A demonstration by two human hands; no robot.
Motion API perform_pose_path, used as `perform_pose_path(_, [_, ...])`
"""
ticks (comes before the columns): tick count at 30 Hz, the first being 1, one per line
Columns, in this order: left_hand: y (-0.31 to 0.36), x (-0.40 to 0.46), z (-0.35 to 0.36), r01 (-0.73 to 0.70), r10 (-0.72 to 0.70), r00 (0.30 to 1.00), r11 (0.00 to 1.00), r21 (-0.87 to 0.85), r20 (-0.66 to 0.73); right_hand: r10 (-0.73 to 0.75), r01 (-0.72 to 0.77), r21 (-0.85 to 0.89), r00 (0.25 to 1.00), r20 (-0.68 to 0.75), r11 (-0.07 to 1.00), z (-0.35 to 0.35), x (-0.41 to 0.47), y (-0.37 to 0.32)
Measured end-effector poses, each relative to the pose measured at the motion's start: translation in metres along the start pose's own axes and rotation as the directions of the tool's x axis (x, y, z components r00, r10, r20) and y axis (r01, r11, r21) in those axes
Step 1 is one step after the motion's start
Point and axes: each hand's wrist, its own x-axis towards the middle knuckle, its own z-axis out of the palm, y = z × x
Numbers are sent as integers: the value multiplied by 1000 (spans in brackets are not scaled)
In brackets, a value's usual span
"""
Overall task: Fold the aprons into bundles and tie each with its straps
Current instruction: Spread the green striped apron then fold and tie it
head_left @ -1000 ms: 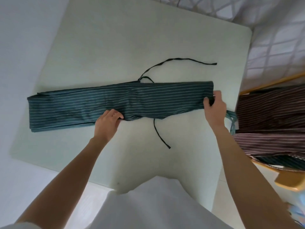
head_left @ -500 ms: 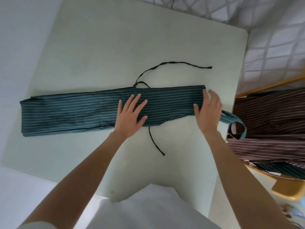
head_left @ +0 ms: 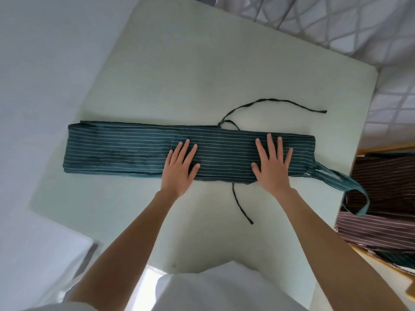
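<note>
A dark green apron (head_left: 125, 149) with thin white stripes lies folded into a long narrow band across the pale table (head_left: 190, 75). My left hand (head_left: 180, 168) presses flat on its middle, fingers spread. My right hand (head_left: 272, 163) lies flat on the band nearer its right end. One thin dark strap (head_left: 278, 103) curls over the table behind the band. Another strap (head_left: 241, 204) trails toward me in front of it. The striped neck loop (head_left: 341, 182) hangs off the table's right edge.
A pile of brown striped aprons (head_left: 381, 198) rests on a wooden chair (head_left: 386, 264) right of the table. A pale quilted cloth (head_left: 325, 23) lies beyond the table's far edge. White floor (head_left: 45, 63) shows on the left.
Both hands let go of the band's near edge and right end and laid flat on it. My right hand slid left from the end onto the band.
</note>
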Motion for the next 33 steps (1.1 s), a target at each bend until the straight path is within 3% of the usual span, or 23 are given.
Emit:
perform_pose_path(3, [-56,-37,-14,73,-81,992,994,-85,-96,-170,181,78,976,-134,980,-7,0,-62])
perform_pose_path(7, [-122,-76,-31,217,-251,944,961,-170,-213,-421,427,155,904,-72,891,9,8,-170])
perform_pose_path(9, [-144,-85,-36,326,-378,892,918,-224,-249,-456,455,141,890,-29,879,20,12,-203])
perform_pose_path(12, [-179,-97,-47,508,-586,753,807,-301,-299,-405,402,74,914,23,913,40,12,-224])
perform_pose_path(15, [-204,-102,-61,597,-733,642,661,-455,-223,-381,382,-18,923,48,924,53,3,-222])
perform_pose_path(18, [-212,-97,-74,604,-793,595,548,-579,-131,-299,302,-24,950,91,953,57,-9,-215])
perform_pose_path(25, [-212,-95,-93,626,-776,609,344,-700,164,-268,273,-26,957,108,962,58,-40,-201])
perform_pose_path(27, [-208,-98,-95,606,-756,604,228,-762,253,-272,277,-27,955,115,961,56,-44,-199])
perform_pose_path(30, [-206,-100,-98,475,-777,548,-17,-880,311,-287,288,-2,952,105,958,49,-41,-197])
perform_pose_path(33, [-188,-95,-102,242,-875,407,-174,-955,263,-328,326,42,937,119,945,44,-36,-190])
